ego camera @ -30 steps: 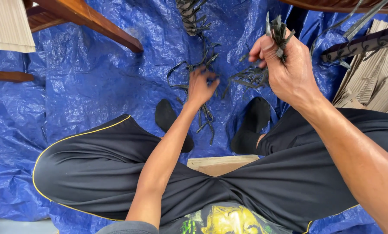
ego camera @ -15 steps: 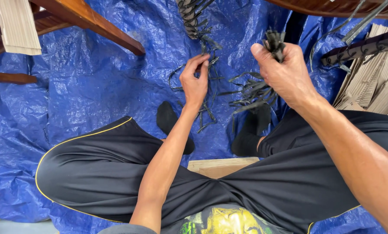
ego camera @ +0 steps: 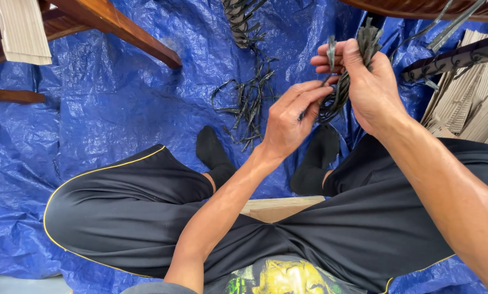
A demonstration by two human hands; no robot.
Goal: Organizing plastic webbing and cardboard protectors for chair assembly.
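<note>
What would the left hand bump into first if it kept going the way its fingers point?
Probably the bundle of dark strips held in the right hand; the left hand fingers already pinch strands there.

Seated person on a blue tarp (ego camera: 108, 114), right hand (ego camera: 372, 87) gripping a bundle of dark strips (ego camera: 363, 46), left hand (ego camera: 290, 122) pinching its lower ends, loose strips (ego camera: 249, 103), possibly plastic, scattered between black-socked feet.

Blue tarp (ego camera: 108, 103) on floor; loose dark strips (ego camera: 249, 103), cardboard pieces (ego camera: 472, 103).
</note>
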